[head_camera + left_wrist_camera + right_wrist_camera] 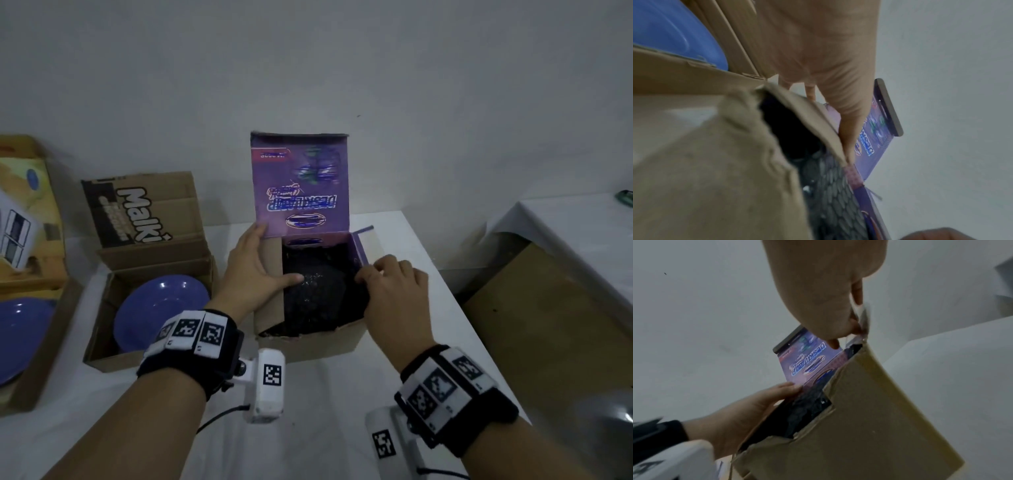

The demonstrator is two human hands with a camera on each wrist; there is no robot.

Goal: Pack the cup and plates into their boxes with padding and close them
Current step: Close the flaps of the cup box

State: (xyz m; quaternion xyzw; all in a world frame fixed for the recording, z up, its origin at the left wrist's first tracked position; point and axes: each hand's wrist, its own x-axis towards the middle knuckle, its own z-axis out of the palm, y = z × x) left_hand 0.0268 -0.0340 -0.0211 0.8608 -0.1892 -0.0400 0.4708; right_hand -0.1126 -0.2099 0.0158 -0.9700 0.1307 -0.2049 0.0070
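Observation:
A cardboard box (308,342) stands mid-table with its purple printed lid (301,185) upright at the back. Black bubble-wrap padding (318,298) fills the inside, and no cup shows. My left hand (260,263) lies flat on the brown left flap (272,301), fingers straight toward the lid's corner and thumb over the padding. My right hand (368,272) pinches the purple right flap (359,250) with curled fingers. In the left wrist view the thumb runs along the flap (807,116) above the padding (830,194). In the right wrist view the fingers (838,331) pinch the flap's edge above the box wall (859,426).
Left of it an open "Malkist" carton (102,359) holds a blue plate (161,308). A yellow box (34,274) at the far left holds another blue plate (20,335). The table's white cloth (308,428) ends at the right; beyond the gap are a second covered table (582,233) and a brown board (548,325).

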